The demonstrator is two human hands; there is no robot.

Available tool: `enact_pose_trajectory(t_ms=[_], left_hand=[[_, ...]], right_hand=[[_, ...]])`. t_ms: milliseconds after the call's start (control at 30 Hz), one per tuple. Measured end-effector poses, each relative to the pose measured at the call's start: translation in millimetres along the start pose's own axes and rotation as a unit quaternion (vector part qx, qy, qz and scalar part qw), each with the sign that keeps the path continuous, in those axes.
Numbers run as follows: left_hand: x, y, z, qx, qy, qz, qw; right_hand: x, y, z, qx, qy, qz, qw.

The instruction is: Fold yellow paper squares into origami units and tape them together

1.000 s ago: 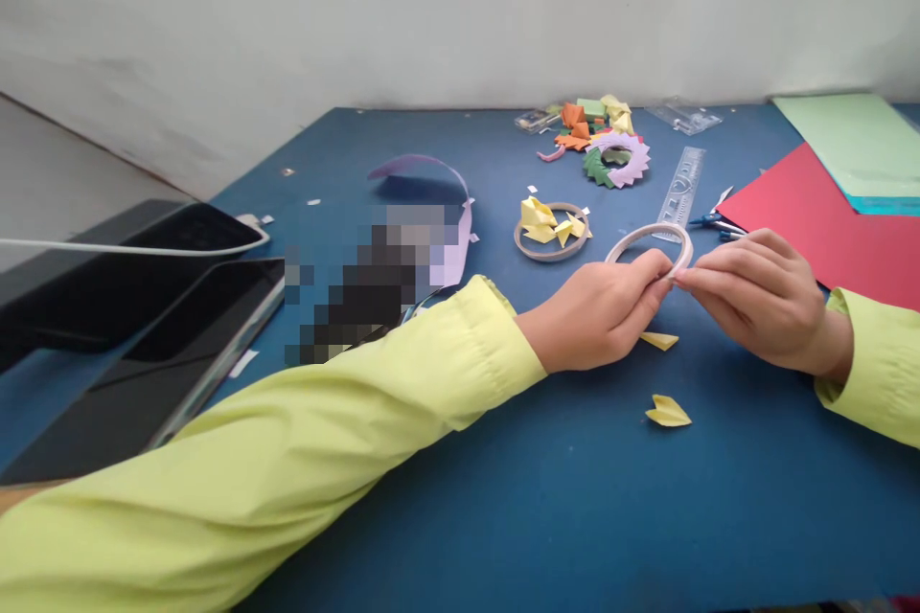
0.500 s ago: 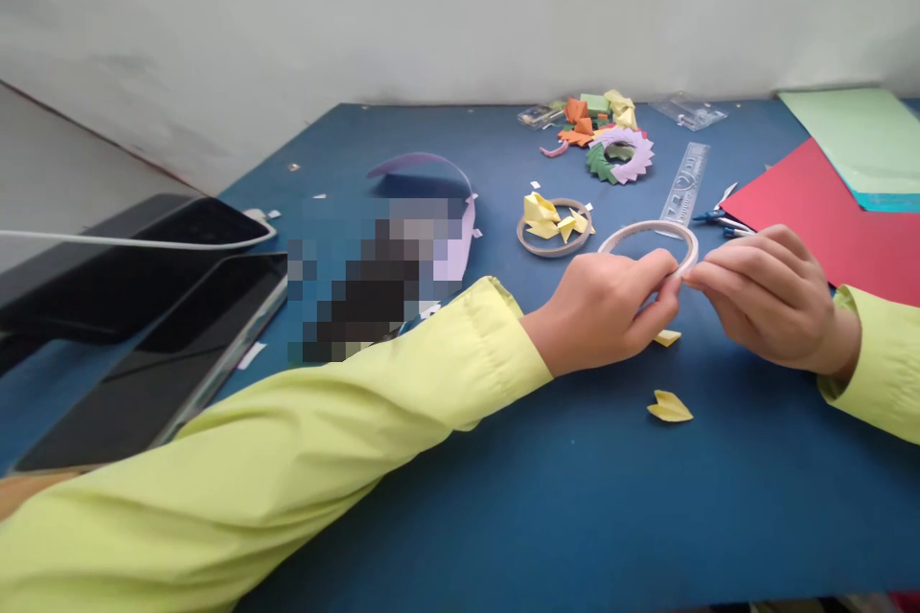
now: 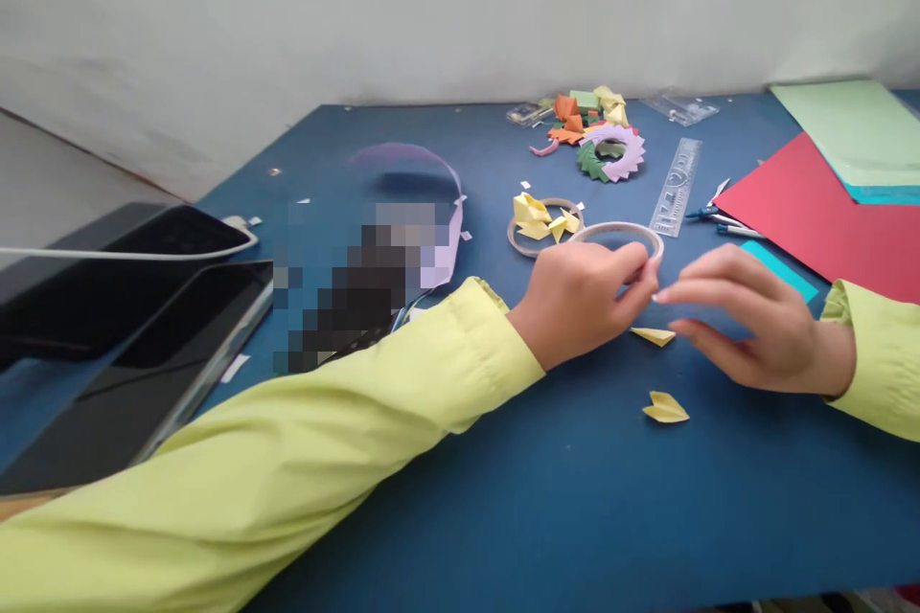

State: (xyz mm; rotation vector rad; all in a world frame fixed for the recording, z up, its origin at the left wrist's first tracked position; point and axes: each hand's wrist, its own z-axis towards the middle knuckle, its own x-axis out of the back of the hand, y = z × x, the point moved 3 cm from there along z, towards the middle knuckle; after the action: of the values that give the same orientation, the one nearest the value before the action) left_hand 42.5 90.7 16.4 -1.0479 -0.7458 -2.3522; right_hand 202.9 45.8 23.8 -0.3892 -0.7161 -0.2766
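My left hand [image 3: 586,297] is closed round the near right side of a narrow roll of white tape [image 3: 622,228], held tilted above the table. Just right of it, my right hand [image 3: 747,316] has its thumb and fingers apart. A tiny white bit [image 3: 657,298] shows at its index fingertip, probably tape. Below the hands lie two folded yellow paper pieces [image 3: 665,408], the farther one [image 3: 653,336] close to my right thumb. Behind the left hand, a second tape ring [image 3: 544,251] lies flat with yellow folded paper [image 3: 532,212] in and over it.
A clear ruler [image 3: 676,187], a blue compass [image 3: 708,211] and red paper [image 3: 826,211] lie beyond my right hand. Farther back is a folded-paper ring [image 3: 625,151] with colourful pieces. A purple paper strip [image 3: 452,244] curls at left, near a phone [image 3: 144,364].
My right hand has come away from the tape roll, its fingers parting. The left hand with the roll has shifted slightly left in view. A turquoise paper piece now shows behind the right hand.
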Motion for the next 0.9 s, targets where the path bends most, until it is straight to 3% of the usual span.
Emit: enact_pose_trajectory(t_ms=[33, 67, 133, 200, 233, 433, 733, 900], left_hand=[[-2.7, -0.5, -0.2, -0.010, -0.019, 0.007, 1.000], [-4.4, -1.2, -0.2, -0.016, -0.037, 0.011, 0.999], [-3.9, -2.3, 0.0, -0.018, -0.063, 0.011, 0.998], [1.4, -1.4, -0.9, 0.000, -0.067, 0.002, 0.998], [5.1, 0.3, -2.0, 0.015, -0.062, -0.008, 0.998], [17.3, 20.2, -13.3, 0.112, -0.032, -0.125, 0.985], [13.3, 21.3, -15.0, 0.107, -0.037, -0.213, 0.970], [11.8, 20.3, -14.7, 0.098, -0.043, -0.221, 0.969]], right_hand=[[-1.4, 7.0, -0.6, -0.100, 0.004, 0.080, 0.992], [-3.7, 14.1, -2.6, -0.200, 0.005, 0.171, 0.965], [-9.4, 24.6, -8.1, -0.349, 0.003, 0.343, 0.872], [-12.5, 29.8, -11.2, -0.414, 0.009, 0.438, 0.798], [-12.9, 31.0, -11.4, -0.424, 0.012, 0.457, 0.782], [-14.4, 26.9, -7.9, -0.409, -0.030, 0.534, 0.739], [-11.9, 25.2, -8.1, -0.374, -0.098, 0.495, 0.778], [-12.2, 25.7, -9.0, -0.379, -0.091, 0.508, 0.768]])
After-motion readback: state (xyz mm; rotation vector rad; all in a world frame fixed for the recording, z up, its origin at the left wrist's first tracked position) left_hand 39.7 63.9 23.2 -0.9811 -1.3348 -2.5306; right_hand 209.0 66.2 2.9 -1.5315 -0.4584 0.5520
